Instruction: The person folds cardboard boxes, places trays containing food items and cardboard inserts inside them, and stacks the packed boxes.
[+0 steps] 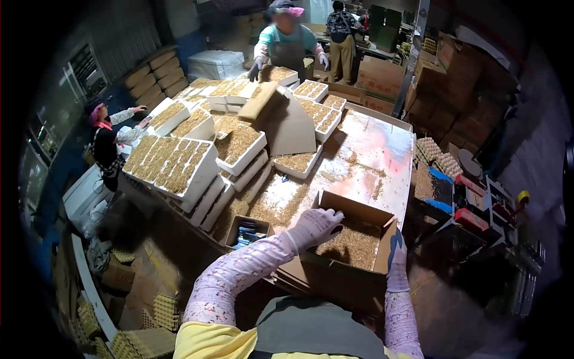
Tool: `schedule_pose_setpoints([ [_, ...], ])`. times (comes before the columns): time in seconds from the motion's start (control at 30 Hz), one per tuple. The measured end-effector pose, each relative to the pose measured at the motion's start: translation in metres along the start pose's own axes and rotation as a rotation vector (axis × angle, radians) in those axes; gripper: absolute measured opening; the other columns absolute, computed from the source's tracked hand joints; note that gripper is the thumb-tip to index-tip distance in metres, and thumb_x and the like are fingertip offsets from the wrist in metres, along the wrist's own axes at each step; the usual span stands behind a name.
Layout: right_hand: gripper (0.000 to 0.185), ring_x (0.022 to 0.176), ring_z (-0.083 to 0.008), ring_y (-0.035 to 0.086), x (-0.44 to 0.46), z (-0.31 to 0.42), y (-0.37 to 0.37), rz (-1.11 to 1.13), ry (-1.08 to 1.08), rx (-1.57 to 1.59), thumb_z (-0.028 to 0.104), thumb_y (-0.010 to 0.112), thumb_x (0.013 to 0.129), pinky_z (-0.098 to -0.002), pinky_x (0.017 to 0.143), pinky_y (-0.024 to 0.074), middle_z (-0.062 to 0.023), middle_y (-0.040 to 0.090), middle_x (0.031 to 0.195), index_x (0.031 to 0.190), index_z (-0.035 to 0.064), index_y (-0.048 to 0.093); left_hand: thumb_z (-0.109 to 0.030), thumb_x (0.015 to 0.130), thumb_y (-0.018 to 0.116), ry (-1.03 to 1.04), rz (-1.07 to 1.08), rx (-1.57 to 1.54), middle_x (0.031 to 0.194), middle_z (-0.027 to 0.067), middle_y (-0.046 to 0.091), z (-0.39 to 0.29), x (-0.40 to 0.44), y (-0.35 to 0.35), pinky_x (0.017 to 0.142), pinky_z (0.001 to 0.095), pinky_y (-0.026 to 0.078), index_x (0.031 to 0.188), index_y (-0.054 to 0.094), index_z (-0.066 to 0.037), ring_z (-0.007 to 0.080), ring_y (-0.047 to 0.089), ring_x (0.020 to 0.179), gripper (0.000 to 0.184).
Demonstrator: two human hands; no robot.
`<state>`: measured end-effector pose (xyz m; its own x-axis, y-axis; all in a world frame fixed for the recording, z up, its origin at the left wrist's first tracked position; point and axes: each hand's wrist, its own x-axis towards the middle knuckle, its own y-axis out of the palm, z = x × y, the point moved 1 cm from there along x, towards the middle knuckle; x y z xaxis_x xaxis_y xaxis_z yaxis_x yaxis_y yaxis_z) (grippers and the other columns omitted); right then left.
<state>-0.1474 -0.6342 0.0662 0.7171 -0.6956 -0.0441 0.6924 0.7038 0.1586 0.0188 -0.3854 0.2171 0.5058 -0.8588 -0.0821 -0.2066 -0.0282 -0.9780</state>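
In the head view, the person's gloved left hand is at the left side of an open cardboard box, fingers bent over its inside; whether they grip the wall cannot be told. The gloved right hand lies against the box's outer right wall, its closure also unclear. The box stands at the table's near edge, loose brown material covering much of its floor. Left of it sits a small carton holding blue items. Beyond, white trays filled with brown material stand in stacks on the table, with a co-worker behind them and another at the left.
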Motion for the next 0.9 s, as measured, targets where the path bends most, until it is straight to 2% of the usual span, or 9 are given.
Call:
schedule_pose_setpoints([
  [0.17,0.043,0.116,-0.0174,0.054,0.0,0.012,-0.012,0.016,-0.031,-0.438,0.02,0.055,0.1,-0.0298,0.101,0.0425,-0.0084,0.06,0.128,0.137,-0.0022,0.052,-0.042,0.086,0.068,-0.19,-0.505,-0.165,0.106,0.0154,0.064,0.145,-0.007,0.002,0.077,0.0404,0.055,0.124,0.054,-0.007,0.0267,0.065,0.09,0.054],
  [0.2,0.047,0.121,-0.0198,0.052,0.009,0.007,-0.022,-0.066,0.055,-0.545,0.021,0.06,0.097,-0.0319,0.103,0.0424,-0.0119,0.055,0.135,0.137,-0.0027,0.05,-0.045,0.085,0.068,-0.307,-0.514,-0.018,0.117,0.0163,0.06,0.192,-0.007,0.014,0.085,0.0428,0.052,0.129,0.052,-0.007,0.0284,0.061,0.102,0.06],
  [0.23,0.056,0.121,-0.0241,0.054,0.011,0.015,-0.009,-0.206,-0.12,-0.483,0.022,0.068,0.092,-0.036,0.104,0.0417,-0.0146,0.056,0.132,0.137,-0.0053,0.048,-0.048,0.084,0.068,-0.425,-0.52,0.131,0.127,0.0173,0.056,0.235,-0.008,0.023,0.092,0.0453,0.05,0.133,0.05,-0.007,0.03,0.058,0.113,0.067],
  [0.3,0.062,0.126,-0.0306,0.05,0.017,0.091,0.047,-0.232,-0.35,-1.075,0.019,0.07,0.089,-0.038,0.108,0.0394,-0.0202,0.05,0.138,0.14,-0.0048,0.044,-0.052,0.083,0.067,-0.804,-0.269,-0.061,0.147,0.0183,0.041,0.298,-0.007,0.015,0.108,0.0507,0.037,0.143,0.043,-0.006,0.0341,0.04,0.135,0.079],
  [0.4,0.077,0.129,-0.0374,0.046,0.055,0.142,0.154,-0.068,-0.484,-1.149,0.025,0.079,0.078,-0.0421,0.111,0.036,-0.0233,0.045,0.141,0.141,-0.0027,0.043,-0.052,0.083,0.068,-0.806,-0.298,0.074,0.155,0.0198,0.031,0.372,0.009,0.023,0.117,0.0532,0.023,0.15,0.035,-0.007,0.0354,0.027,0.145,0.087],
  [0.57,0.102,0.134,-0.0378,0.039,0.183,0.091,0.316,0.364,-0.714,-1.334,0.04,0.085,0.064,-0.0446,0.113,0.0337,-0.0207,0.041,0.146,0.148,0.0051,0.037,-0.056,0.083,0.065,-0.885,-0.177,0.019,0.161,0.0171,0.022,0.426,0.032,0.034,0.121,0.0512,0.014,0.156,0.026,-0.013,0.034,0.017,0.15,0.093],
  [0.63,0.111,0.138,-0.0377,0.034,0.245,0.051,0.376,0.413,-0.606,-1.459,0.045,0.086,0.061,-0.0485,0.113,0.0323,-0.0186,0.036,0.15,0.152,0.0139,0.031,-0.056,0.083,0.064,-0.881,-0.177,-0.005,0.162,0.0166,0.02,0.433,0.037,0.043,0.122,0.0505,0.013,0.155,0.027,-0.013,0.0327,0.016,0.151,0.092],
  [0.7,0.116,0.14,-0.0384,0.031,0.295,0.021,0.437,0.444,-0.738,-1.618,0.043,0.087,0.059,-0.0541,0.113,0.0298,-0.0158,0.031,0.154,0.154,0.0209,0.025,-0.054,0.083,0.066,-0.864,-0.21,-0.003,0.161,0.0177,0.022,0.429,0.034,0.041,0.122,0.0513,0.014,0.153,0.031,-0.011,0.0334,0.018,0.15,0.09],
  [0.9,0.131,0.149,-0.0393,0.015,0.406,-0.015,0.596,0.548,-0.606,-1.84,0.061,0.086,0.055,-0.0597,0.117,0.0194,-0.0139,0.019,0.161,0.158,0.024,0.014,-0.056,0.082,0.066,-0.844,-0.243,-0.028,0.155,0.021,0.031,0.437,0.036,0.046,0.121,0.0547,0.013,0.15,0.036,-0.01,0.0365,0.026,0.146,0.088],
])
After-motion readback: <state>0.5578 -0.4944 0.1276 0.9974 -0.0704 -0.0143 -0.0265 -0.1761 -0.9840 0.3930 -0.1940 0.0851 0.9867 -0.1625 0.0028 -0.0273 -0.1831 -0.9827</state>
